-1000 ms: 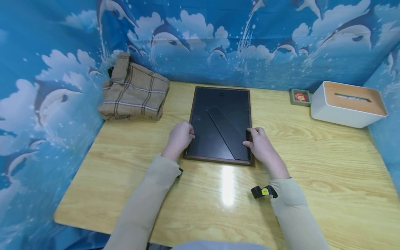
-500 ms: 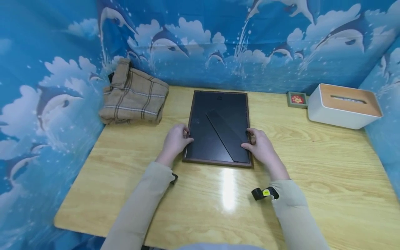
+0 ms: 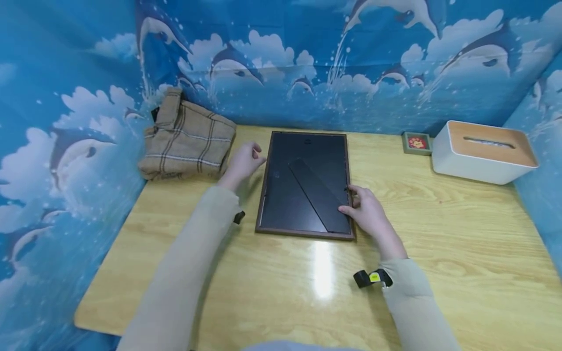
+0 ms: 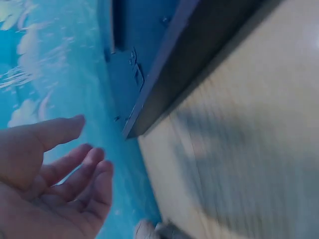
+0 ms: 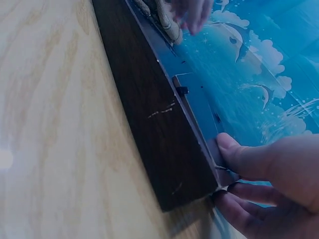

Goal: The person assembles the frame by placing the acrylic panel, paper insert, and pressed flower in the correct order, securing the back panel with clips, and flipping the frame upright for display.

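A dark picture frame (image 3: 283, 209) lies face down on the wooden table, its black back up. The flat stand (image 3: 313, 192) is folded against that back. My right hand (image 3: 368, 210) pinches the frame's right edge, and the right wrist view shows the thumb (image 5: 232, 147) on the back of the frame with fingers by its side. Off the upper left edge, my left hand (image 3: 243, 163) hovers apart from the frame. Its fingers (image 4: 102, 184) curl loosely around nothing in the left wrist view.
Folded plaid cloth (image 3: 189, 141) lies at the back left, close to my left hand. A white tissue box with a wooden lid (image 3: 483, 151) stands at the back right, beside a small green square box (image 3: 417, 144). Dolphin-print curtain (image 3: 281, 73) surrounds the table.
My left hand has let go of the frame's left edge and moved up and away, toward the plaid cloth. The right hand keeps its hold on the right edge.
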Tool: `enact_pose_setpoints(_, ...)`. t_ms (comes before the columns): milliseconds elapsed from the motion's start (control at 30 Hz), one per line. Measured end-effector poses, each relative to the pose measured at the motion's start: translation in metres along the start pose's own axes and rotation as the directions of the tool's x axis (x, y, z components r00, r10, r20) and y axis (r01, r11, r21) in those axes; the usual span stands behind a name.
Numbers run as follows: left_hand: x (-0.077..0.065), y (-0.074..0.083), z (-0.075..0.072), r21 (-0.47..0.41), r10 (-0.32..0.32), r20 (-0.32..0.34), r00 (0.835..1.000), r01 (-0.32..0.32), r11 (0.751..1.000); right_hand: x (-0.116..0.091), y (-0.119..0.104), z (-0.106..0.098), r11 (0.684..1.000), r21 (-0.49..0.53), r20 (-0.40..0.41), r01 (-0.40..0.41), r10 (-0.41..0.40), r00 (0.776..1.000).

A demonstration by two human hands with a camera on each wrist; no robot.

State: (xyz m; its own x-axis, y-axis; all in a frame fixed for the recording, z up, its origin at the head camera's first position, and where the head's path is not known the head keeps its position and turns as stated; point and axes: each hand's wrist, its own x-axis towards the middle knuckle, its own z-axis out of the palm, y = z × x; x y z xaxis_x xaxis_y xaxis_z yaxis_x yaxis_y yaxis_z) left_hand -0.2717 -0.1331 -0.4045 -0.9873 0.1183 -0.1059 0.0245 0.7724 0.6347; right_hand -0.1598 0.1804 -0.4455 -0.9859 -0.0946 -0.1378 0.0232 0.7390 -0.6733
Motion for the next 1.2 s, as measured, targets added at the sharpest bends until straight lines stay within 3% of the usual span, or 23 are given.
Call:
enact_pose_setpoints(133,0.033,0.011,0.010,0.126,0.037,-0.044,0.998,-0.031,0.992,0.000,0.000,0.001,1.000,0.010,-0.009,-0.004,0.004,1.000)
enact_pose_setpoints(233,0.054,0.017,0.020,0.228,0.087,-0.103,0.991,-0.062,0.972,0.000,0.000,0.002,1.000,0.018,-0.012,-0.017,0.018,1.000)
enact_pose_setpoints(367,0.073,0.018,0.034,0.298,0.105,-0.119,0.987,-0.066,0.952,-0.002,0.000,0.005,0.999,0.022,-0.010,-0.025,0.025,1.000)
enact_pose_setpoints(500,0.084,0.016,0.043,0.255,0.088,-0.114,0.990,-0.056,0.965,-0.003,0.001,0.007,1.000,0.021,-0.031,-0.010,0.011,0.999)
enact_pose_setpoints(700,0.097,0.013,0.046,0.073,0.044,-0.121,0.992,-0.035,0.997,-0.003,0.004,0.002,1.000,0.023,-0.038,0.005,-0.004,0.999)
enact_pose_setpoints(900,0.100,0.003,0.048,-0.068,-0.004,-0.073,0.997,-0.001,0.998,-0.005,0.005,0.002,1.000,0.020,-0.032,-0.001,0.002,0.999)
enact_pose_setpoints(1033,0.102,0.002,0.047,-0.044,0.021,-0.079,0.997,-0.025,0.999,-0.005,0.004,0.002,1.000,0.028,-0.029,-0.009,0.010,1.000)
enact_pose_setpoints(1200,0.105,0.003,0.046,0.049,0.079,-0.092,0.993,-0.075,0.996,-0.005,0.004,0.002,0.999,0.033,-0.031,-0.012,0.013,0.999)
